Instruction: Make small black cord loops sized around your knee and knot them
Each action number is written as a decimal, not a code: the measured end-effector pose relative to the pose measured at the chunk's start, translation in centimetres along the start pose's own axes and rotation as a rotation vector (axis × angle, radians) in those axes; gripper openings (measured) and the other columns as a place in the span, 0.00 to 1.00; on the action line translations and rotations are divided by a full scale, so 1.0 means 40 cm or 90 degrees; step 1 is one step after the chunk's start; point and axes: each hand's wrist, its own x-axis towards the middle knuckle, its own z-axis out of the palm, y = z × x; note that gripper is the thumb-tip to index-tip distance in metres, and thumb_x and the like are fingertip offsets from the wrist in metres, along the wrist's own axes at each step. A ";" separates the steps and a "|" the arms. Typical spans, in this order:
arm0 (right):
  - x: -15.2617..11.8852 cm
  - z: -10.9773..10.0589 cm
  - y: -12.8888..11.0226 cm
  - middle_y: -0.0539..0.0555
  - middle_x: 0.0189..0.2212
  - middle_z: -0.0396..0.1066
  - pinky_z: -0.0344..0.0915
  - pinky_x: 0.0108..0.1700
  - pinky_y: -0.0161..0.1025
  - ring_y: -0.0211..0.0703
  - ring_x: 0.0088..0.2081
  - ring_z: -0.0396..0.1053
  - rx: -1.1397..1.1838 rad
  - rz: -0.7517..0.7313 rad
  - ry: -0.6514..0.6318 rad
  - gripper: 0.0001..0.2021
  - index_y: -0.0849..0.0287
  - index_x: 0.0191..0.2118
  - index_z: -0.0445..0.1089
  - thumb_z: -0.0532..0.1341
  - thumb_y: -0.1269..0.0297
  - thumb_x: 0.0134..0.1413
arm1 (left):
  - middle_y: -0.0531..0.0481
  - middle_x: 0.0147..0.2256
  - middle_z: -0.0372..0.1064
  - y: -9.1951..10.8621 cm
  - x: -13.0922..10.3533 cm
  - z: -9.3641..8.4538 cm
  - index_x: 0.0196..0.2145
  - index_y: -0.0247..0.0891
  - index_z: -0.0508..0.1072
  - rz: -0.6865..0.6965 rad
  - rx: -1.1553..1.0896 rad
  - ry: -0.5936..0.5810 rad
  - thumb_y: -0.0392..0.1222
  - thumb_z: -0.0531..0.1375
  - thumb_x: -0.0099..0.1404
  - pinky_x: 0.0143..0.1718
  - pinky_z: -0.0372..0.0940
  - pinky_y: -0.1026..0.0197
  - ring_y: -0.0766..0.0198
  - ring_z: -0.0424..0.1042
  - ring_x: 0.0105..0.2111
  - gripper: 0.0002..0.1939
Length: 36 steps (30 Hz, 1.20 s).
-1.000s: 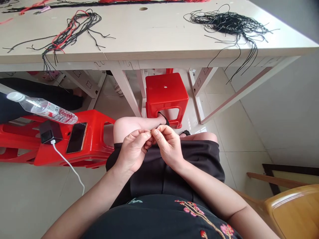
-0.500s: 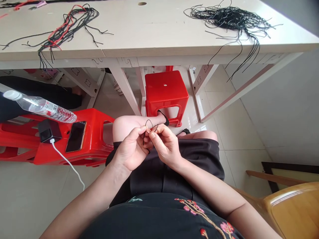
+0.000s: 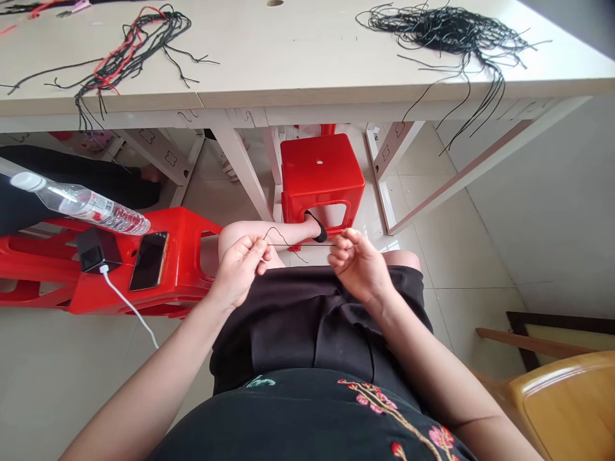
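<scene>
Between my two hands a thin black cord is stretched nearly level above my lap. My left hand pinches it between thumb and forefinger, and a loose end arches up from there and droops to the right. My right hand is closed on the other end, with its fingers curled in. Ahead on the table lies a bundle of black and red cords at the left. A tangled heap of black cords sits at the right, some strands hanging over the edge.
The white table spans the front. Left of me a red stool carries a plastic bottle, a phone and a black charger with a white cable. Another red stool stands under the table. A wooden chair is at right.
My hands were close together, with the cord looped between their fingers. They have moved apart, left hand leftward and right hand rightward, and the cord is now drawn straight.
</scene>
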 end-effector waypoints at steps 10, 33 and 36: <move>0.104 -0.069 0.023 0.56 0.46 0.67 0.65 0.49 0.41 0.42 0.49 0.65 -0.564 -0.417 0.075 0.15 0.56 0.45 0.65 0.62 0.63 0.50 | 0.52 0.25 0.66 -0.046 0.025 -0.080 0.29 0.38 0.68 0.096 0.442 0.031 0.47 0.56 0.60 0.28 0.60 0.64 0.65 0.66 0.27 0.10; 0.173 0.034 0.173 0.53 0.32 0.73 0.63 0.37 0.36 0.39 0.34 0.68 -0.965 -0.372 -0.288 0.10 0.59 0.32 0.65 0.51 0.63 0.62 | 0.53 0.25 0.59 -0.020 0.057 -0.049 0.24 0.33 0.68 -0.227 0.093 -0.104 0.39 0.65 0.50 0.17 0.44 0.71 0.74 0.53 0.22 0.09; 0.174 0.022 0.181 0.54 0.33 0.72 0.62 0.38 0.36 0.39 0.34 0.67 -0.945 -0.392 -0.302 0.11 0.58 0.33 0.66 0.50 0.62 0.63 | 0.55 0.22 0.56 -0.026 0.059 -0.051 0.24 0.34 0.69 -0.212 0.142 -0.101 0.41 0.66 0.49 0.17 0.42 0.71 0.75 0.50 0.20 0.10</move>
